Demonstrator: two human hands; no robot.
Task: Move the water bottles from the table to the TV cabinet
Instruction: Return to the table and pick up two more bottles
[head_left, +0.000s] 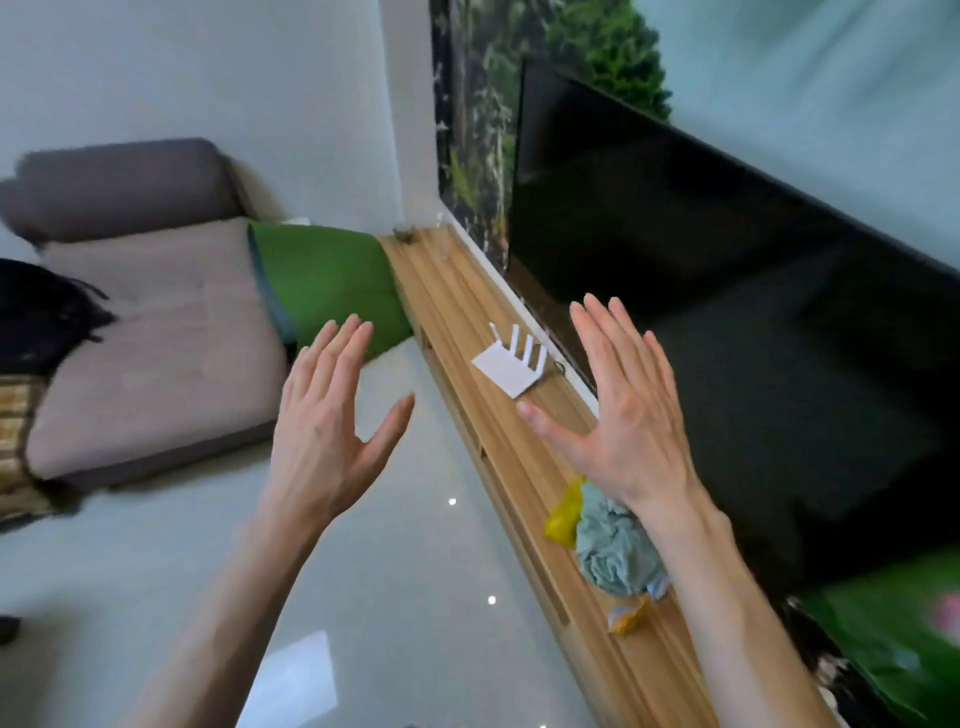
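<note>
The long wooden TV cabinet (452, 291) runs from the far corner toward the lower right, under a black TV screen (727, 291). My left hand (332, 421) is raised over the pale floor with straight, spread fingers and holds nothing. My right hand (623, 410) is raised above the cabinet top, fingers also straight and spread, holding nothing. No water bottle and no table are in view.
A white router (506, 366) with several antennas sits on the cabinet. A crumpled grey-blue cloth (613, 556) with a yellow piece (563, 519) lies nearer me. A brown sofa (156, 332) with a green cushion (332, 280) stands left, across glossy floor (415, 571).
</note>
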